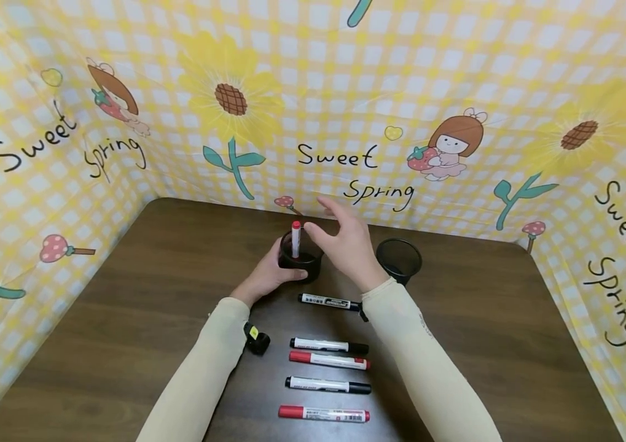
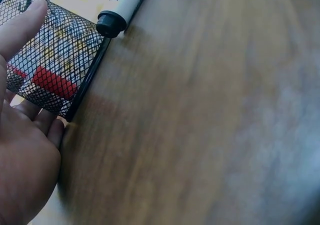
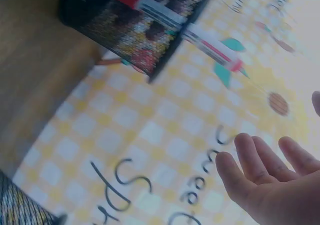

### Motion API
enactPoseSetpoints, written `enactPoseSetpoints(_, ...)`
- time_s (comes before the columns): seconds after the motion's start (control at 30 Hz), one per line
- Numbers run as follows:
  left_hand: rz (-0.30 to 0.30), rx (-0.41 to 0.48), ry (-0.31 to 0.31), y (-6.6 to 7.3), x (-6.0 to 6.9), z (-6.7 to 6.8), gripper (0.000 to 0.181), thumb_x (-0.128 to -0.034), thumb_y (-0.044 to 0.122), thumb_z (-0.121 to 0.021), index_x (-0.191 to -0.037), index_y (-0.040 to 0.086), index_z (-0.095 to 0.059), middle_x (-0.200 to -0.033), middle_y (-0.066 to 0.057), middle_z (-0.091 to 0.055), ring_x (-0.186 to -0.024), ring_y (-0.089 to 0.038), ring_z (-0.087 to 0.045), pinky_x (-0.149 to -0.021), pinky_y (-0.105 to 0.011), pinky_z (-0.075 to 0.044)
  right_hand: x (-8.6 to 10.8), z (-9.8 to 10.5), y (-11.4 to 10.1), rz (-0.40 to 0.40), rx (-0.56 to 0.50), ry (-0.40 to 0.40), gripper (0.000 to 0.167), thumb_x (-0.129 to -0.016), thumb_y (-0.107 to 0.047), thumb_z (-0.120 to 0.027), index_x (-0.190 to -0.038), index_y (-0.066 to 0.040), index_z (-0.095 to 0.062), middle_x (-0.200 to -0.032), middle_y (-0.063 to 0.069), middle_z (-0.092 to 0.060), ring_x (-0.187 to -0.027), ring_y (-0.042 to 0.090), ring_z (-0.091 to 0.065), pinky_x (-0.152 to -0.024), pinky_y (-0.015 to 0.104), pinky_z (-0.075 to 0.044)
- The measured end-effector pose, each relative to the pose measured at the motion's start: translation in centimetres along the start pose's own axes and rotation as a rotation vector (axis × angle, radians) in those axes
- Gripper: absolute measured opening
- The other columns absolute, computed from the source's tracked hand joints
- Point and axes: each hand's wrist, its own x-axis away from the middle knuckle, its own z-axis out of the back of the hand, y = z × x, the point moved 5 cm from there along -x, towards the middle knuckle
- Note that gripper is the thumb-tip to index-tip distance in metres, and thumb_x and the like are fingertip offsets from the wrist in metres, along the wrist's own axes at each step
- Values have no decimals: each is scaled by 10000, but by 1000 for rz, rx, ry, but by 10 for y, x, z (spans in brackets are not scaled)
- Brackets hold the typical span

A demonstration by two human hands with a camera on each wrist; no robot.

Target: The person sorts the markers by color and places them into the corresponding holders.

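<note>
My left hand [image 1: 265, 273] holds a black mesh pen cup [image 1: 308, 270] upright on the table, thumb in front and fingers around the far side. One red-and-white marker [image 1: 295, 240] stands inside it, its upper end above the rim. Through the mesh in the left wrist view, a red cap [image 2: 55, 82] shows near the bottom of the cup. Just right of and above that cup, my right hand [image 1: 350, 245] hovers with fingers spread and nothing in them. The right wrist view shows a gap between those fingers and the marker [image 3: 212, 46].
A second mesh cup [image 1: 399, 258] stands to the right, partly behind my right wrist. Toward me lie a black marker [image 1: 328, 301] and, below it, another black [image 1: 329, 346], a red [image 1: 329, 360], a black [image 1: 327, 385] and a red one [image 1: 324, 414]. Patterned cloth walls surround the table.
</note>
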Motion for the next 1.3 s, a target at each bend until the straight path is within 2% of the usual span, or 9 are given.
enactPoseSetpoints(0.13,16,-5,-11,1,-1,1,980,-839,144,-845,-1594,115,-221,-1543,-176,-386,-1398,-337,-361,-1133,-524,-273,16,16,-10,32,-12,13,549,-962,-350,-711,-1457,-172,-552,-1434,19,-552,-1243,224,-548,-1014,483,-441)
enactPoseSetpoints(0.27,12,-17,-6,2,0,1,988,-842,172,-848,-1599,135,-215,-1555,-166,-371,-1404,-330,-350,-1136,-525,-266,40,25,-8,21,-42,-15,479,-965,-296,-717,-1401,-134,-600,-1316,34,-630,-1172,219,-592,-980,478,-473)
enactPoseSetpoints(0.37,1,-22,13,2,3,2,987,-831,185,-859,-1594,153,-234,-1540,-154,-390,-1388,-319,-369,-1130,-519,-274,59,26,1,2,-63,-40,385,-960,-236,-728,-1318,-115,-655,-1227,25,-669,-1101,191,-625,-932,443,-509)
enactPoseSetpoints(0.57,-23,-22,27,3,5,2,986,-816,174,-868,-1584,135,-251,-1520,-167,-415,-1374,-328,-385,-1123,-519,-281,95,27,22,-26,-29,-69,157,-931,-123,-748,-1088,-113,-745,-1037,-15,-707,-904,132,-646,-802,368,-550)
enactPoseSetpoints(0.77,-16,-17,15,7,5,0,996,-825,137,-856,-1592,100,-222,-1539,-197,-390,-1395,-335,-360,-1139,-506,-256,127,29,39,-30,-20,-107,103,-903,-56,-761,-993,-106,-759,-944,-50,-695,-821,122,-623,-750,313,-546)
enactPoseSetpoints(0.87,-18,-10,13,6,4,0,1000,-827,120,-851,-1596,95,-212,-1543,-204,-384,-1401,-333,-352,-1143,-500,-248,142,29,50,-46,6,-154,106,-905,-53,-759,-983,-124,-756,-945,-53,-688,-808,113,-605,-732,311,-540)
enactPoseSetpoints(1.07,-53,0,31,0,1,1,971,-811,134,-868,-1572,99,-266,-1509,-180,-430,-1378,-312,-384,-1136,-490,-259,168,20,66,-69,19,-328,59,-925,-113,-751,-977,-92,-771,-920,-72,-682,-784,64,-593,-708,269,-521)
enactPoseSetpoints(1.3,-43,14,40,0,0,1,987,-794,139,-883,-1571,105,-274,-1537,-157,-405,-1410,-300,-352,-1144,-488,-252,185,13,74,20,90,-396,81,-924,-138,-756,-983,-96,-793,-854,-133,-648,-780,32,-582,-702,262,-515)
